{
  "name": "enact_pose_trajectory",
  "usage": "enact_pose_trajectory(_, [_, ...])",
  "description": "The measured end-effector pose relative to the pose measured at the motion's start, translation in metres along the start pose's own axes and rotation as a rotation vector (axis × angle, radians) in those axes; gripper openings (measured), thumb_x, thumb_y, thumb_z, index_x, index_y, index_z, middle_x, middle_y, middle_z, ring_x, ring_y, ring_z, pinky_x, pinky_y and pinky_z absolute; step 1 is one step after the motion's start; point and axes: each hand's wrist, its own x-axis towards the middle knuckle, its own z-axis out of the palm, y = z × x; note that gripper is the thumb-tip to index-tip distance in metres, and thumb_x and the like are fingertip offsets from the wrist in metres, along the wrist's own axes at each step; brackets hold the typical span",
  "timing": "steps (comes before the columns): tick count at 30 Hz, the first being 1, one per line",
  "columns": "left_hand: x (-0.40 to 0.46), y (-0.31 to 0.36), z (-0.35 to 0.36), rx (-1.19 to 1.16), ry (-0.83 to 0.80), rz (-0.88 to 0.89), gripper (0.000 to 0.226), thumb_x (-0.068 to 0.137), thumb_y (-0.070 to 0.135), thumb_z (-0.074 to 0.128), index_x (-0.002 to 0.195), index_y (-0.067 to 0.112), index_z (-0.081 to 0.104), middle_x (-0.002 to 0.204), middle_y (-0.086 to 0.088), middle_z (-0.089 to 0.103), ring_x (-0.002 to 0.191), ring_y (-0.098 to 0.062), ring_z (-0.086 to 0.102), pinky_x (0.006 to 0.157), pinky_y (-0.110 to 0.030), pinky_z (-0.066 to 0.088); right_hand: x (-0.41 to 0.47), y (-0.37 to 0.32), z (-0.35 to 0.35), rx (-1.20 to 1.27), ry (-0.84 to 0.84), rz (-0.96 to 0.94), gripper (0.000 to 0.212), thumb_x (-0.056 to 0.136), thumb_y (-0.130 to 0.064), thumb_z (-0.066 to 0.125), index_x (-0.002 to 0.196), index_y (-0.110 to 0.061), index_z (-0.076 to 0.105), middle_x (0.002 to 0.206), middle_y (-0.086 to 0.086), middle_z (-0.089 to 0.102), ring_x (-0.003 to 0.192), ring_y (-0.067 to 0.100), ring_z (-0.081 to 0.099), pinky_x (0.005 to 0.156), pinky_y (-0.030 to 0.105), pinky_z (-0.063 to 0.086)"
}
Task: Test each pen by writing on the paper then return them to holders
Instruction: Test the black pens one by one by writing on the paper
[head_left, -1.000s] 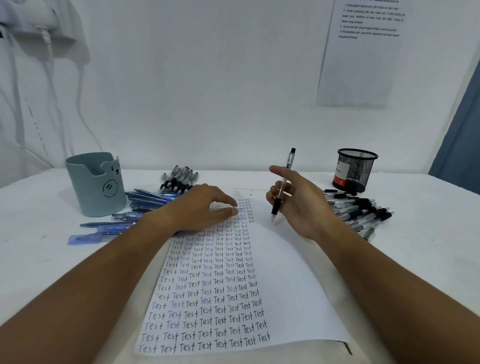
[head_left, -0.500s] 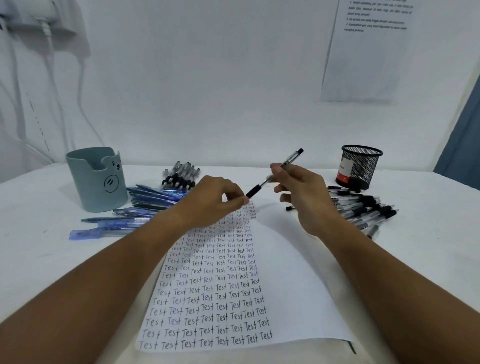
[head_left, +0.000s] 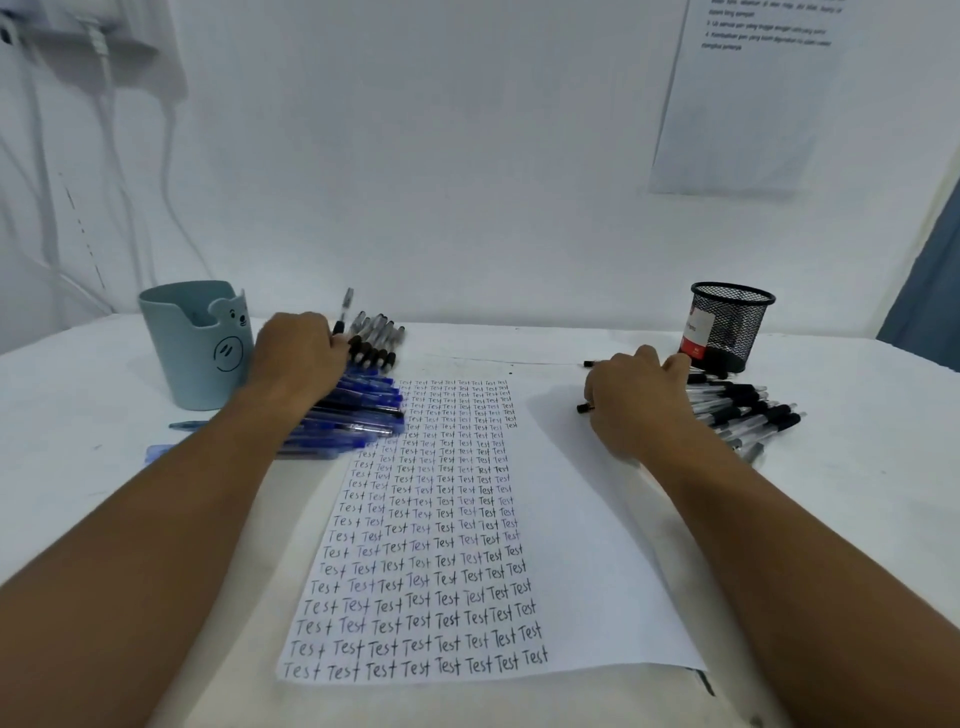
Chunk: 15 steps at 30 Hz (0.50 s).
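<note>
Handed the tested pen (head_left: 344, 312) across — my left hand (head_left: 298, 353) now has it in a curled grip by the black row (head_left: 375, 343), right hand (head_left: 631, 402) curling over the untested pile (head_left: 743, 410). Paper (head_left: 571, 519) waits between.

White wall (head_left: 441, 156) behind white table (head_left: 857, 519); printed sheet (head_left: 748, 98) taped up; cables (head_left: 104, 171) left.

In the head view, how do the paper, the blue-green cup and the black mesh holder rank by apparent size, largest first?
1. paper, clearly largest.
2. blue-green cup.
3. black mesh holder, looks somewhat smaller, at a similar distance from the camera.
</note>
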Motion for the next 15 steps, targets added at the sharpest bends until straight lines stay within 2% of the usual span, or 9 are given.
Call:
enact_pose_trajectory(3, [0.004,-0.008,0.005,0.048,-0.001,-0.022,0.034,0.097,0.024,0.051,0.087,-0.004,0.070,0.077,-0.019,0.067,0.072,-0.031,0.061,0.071,-0.039,0.052,-0.001,0.000,0.003,-0.029,0.012,-0.007,0.022,0.088,-0.010,0.052,0.101,-0.021,0.065,0.087,-0.001,0.049,0.111,0.026,0.044,0.097,0.044,0.027])
enact_pose_trajectory(8, [0.006,-0.011,0.008,0.087,-0.020,-0.045,0.035,0.098,0.025,0.052,0.089,-0.004,0.070,0.080,-0.021,0.068,0.073,-0.032,0.060,0.068,-0.036,0.049,0.000,0.000,0.005,-0.039,0.043,-0.034,0.026,0.085,-0.004,0.053,0.100,-0.022,0.065,0.086,-0.003,0.051,0.106,0.024,0.044,0.096,0.044,0.027])
enact_pose_trajectory(11, [0.006,-0.014,0.010,0.133,-0.042,-0.052,0.035,0.098,0.025,0.053,0.089,-0.005,0.070,0.080,-0.022,0.068,0.073,-0.033,0.060,0.066,-0.034,0.043,-0.001,-0.003,0.004,-0.039,0.068,-0.087,0.032,0.085,-0.004,0.048,0.105,-0.023,0.065,0.096,-0.003,0.059,0.108,0.024,0.044,0.097,0.045,0.025])
enact_pose_trajectory(15, [0.007,-0.014,0.011,0.198,-0.067,-0.047,0.032,0.098,0.022,0.053,0.092,-0.004,0.069,0.086,-0.023,0.068,0.083,-0.037,0.062,0.072,-0.037,0.047,-0.001,-0.011,0.004,0.074,0.073,-0.235,0.039,0.091,-0.006,0.046,0.117,-0.029,0.063,0.116,-0.003,0.060,0.117,0.022,0.043,0.099,0.043,0.021])
